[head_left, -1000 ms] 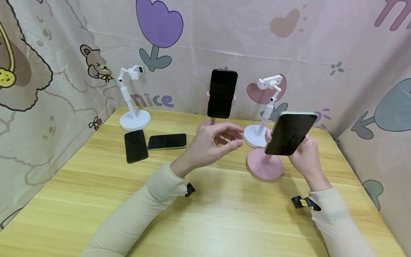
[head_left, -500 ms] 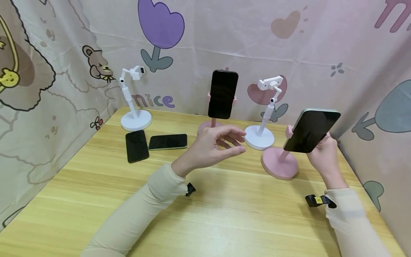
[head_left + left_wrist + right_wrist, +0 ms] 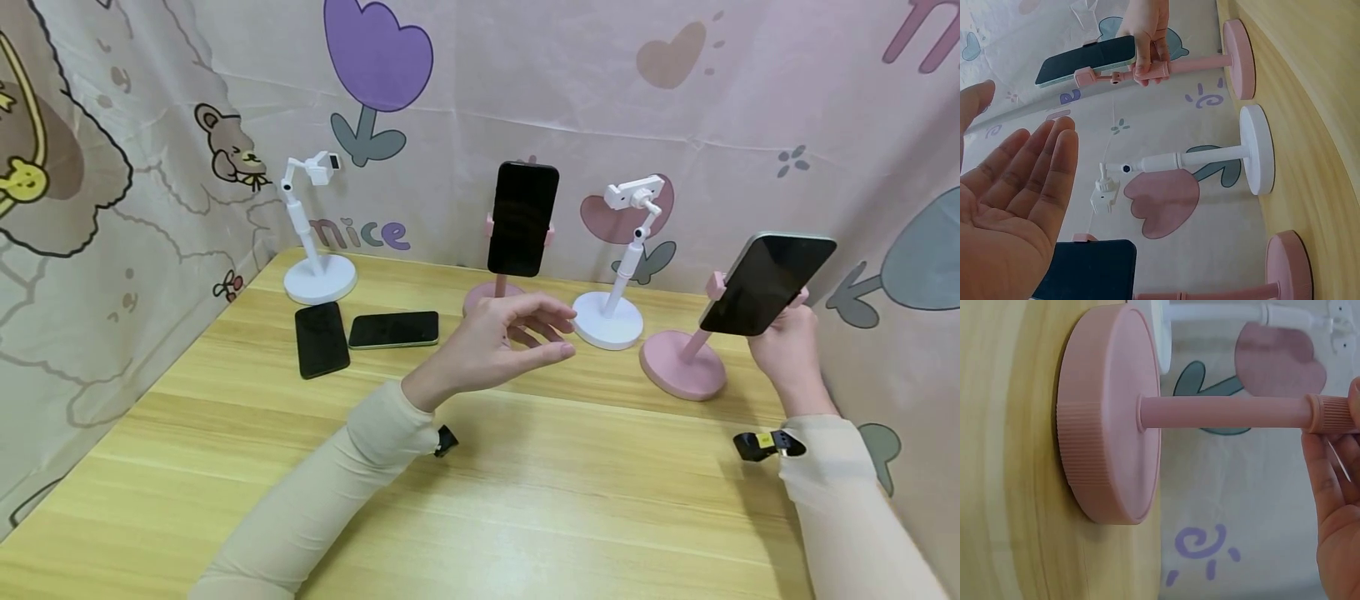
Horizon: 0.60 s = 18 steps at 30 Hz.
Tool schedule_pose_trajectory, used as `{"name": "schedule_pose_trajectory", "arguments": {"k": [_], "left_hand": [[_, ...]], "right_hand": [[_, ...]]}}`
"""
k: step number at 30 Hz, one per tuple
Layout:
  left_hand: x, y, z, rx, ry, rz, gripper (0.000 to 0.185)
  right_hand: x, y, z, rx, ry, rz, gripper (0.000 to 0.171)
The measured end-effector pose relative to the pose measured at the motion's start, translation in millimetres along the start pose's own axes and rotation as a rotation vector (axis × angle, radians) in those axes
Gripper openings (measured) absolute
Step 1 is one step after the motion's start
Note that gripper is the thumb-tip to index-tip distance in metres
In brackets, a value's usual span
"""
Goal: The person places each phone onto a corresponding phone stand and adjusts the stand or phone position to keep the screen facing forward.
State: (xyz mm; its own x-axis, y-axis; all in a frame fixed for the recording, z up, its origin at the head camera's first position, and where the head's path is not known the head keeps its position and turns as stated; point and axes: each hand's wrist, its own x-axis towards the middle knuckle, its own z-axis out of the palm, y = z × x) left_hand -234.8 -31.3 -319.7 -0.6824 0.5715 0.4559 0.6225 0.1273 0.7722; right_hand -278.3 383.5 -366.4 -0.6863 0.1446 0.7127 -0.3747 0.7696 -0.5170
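Hidden: the right hand [image 3: 787,350] sits behind the tilted phone [image 3: 767,283], so the head view does not show its fingertips or the clamp; the right wrist view cuts off most of the hand and the phone.
White stand, far left: a white stand [image 3: 315,225] with an empty clamp stands at the counter's [image 3: 525,500] back left corner, well left of the pink stand that the hand holds.
Flat phones: two dark phones [image 3: 322,339] [image 3: 393,330] lie side by side on the counter just in front of that white stand.
Back pink stand: another pink stand [image 3: 498,292] holds an upright black phone [image 3: 522,218], left of the held stand.
Left hand: the left hand [image 3: 498,346] hovers above the counter, left of the held stand; its fingers [image 3: 1047,169] are straight and slightly spread, holding nothing.
Second white stand: a white stand [image 3: 611,317] with an empty clamp stands just left of the held stand.
Held pink stand: the pink stand [image 3: 682,367] has a round ribbed base flat on the counter near its right edge, a slim pink pole, and a clamp carrying a dark-screened phone, tilted.
Right hand: its fingers [image 3: 1335,481] curl round the pole's ribbed upper section, just under the clamp.
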Motion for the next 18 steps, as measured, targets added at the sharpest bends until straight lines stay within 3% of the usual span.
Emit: {"name": "schedule_pose_trajectory", "arguments": {"k": [8, 12, 18], "left_hand": [[0.0, -3.5, 0.6, -0.004, -0.002, -0.002, 0.034], [0.2, -3.9, 1.0, -0.003, -0.004, -0.004, 0.033], [0.4, -3.7, 1.4, 0.001, -0.010, -0.007, 0.033]], "right_hand": [[16, 10, 3, 0.014, -0.083, 0.208, 0.036], [21, 16, 5, 0.056, -0.083, 0.265, 0.047], [27, 25, 6, 0.105, -0.103, 0.319, 0.045]]}}
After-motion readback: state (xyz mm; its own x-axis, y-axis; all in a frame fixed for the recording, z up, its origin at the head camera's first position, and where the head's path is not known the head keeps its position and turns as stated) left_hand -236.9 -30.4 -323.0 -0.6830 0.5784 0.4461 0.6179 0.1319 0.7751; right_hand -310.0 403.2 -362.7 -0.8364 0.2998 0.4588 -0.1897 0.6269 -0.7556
